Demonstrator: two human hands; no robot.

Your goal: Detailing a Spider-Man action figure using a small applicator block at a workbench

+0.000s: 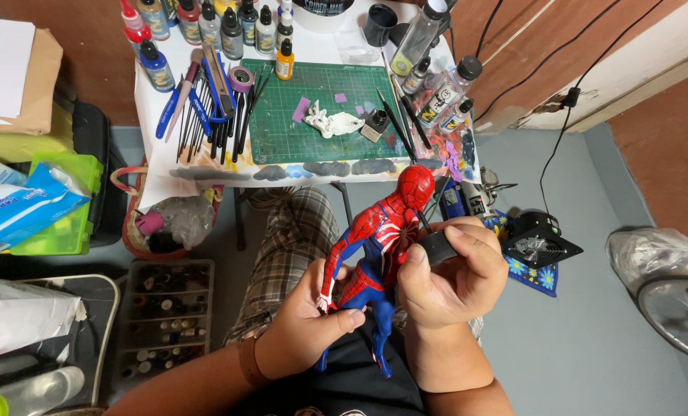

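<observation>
Head view, figure (378,254) in left hand (305,327)

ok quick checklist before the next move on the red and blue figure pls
1. Left hand steadies the red and blue figure around its legs and lower arm: ok.
2. Right hand has a firm grip on the small black round object, held against the figure's chest: ok.
3. Figure clear of the small table edge, held above the lap: ok.
4. Brushes and paint bottles lie on the table, apart from both hands: ok.
5. What the black object is, and whether a brush tip touches the figure: cannot tell.
</observation>
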